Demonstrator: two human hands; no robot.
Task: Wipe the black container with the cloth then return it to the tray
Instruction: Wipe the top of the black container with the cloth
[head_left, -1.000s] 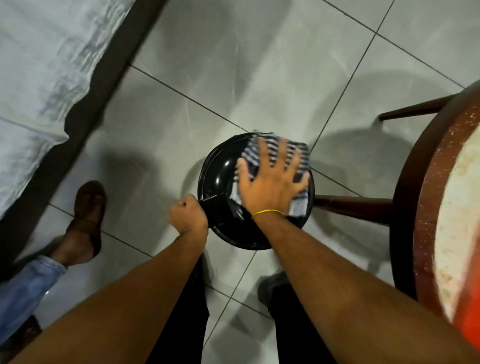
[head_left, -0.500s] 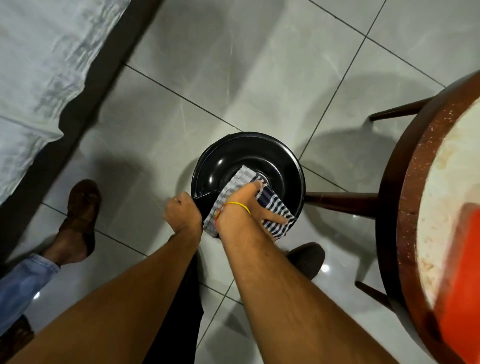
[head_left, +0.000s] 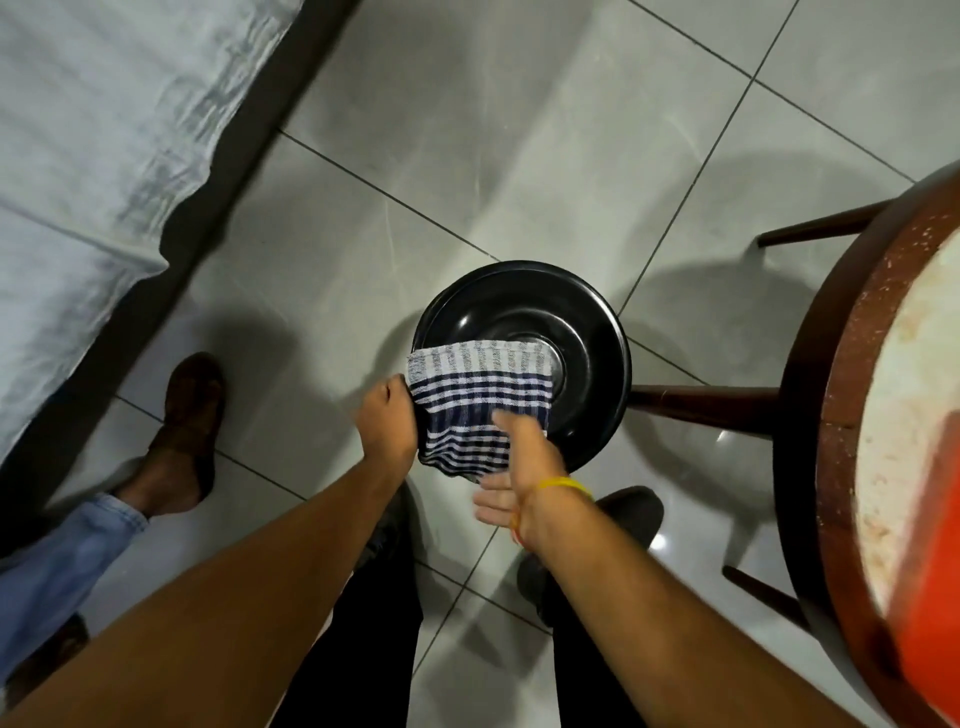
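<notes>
A round, glossy black container (head_left: 540, 317) is held over the tiled floor, bottom side toward me. My left hand (head_left: 388, 422) is a fist at its near left rim, gripping a part hidden under the cloth. A blue and white striped cloth (head_left: 480, 400) drapes over the container's near half. My right hand (head_left: 519, 467), with a yellow band on the wrist, sits at the cloth's lower right edge, thumb on the fabric and fingers curled beneath it; the hand is blurred.
A round wooden table (head_left: 841, 415) with dark legs stands at right, and an orange tray (head_left: 930, 587) lies on its worn top. Another person's foot in a brown sandal (head_left: 189, 410) and blue trouser leg are at left. A grey cloth-covered surface (head_left: 93, 130) fills the upper left.
My right hand went from flat on the cloth at the container's middle to its near rim. The cloth slid toward me and now hangs over the near edge. My left hand kept its grip.
</notes>
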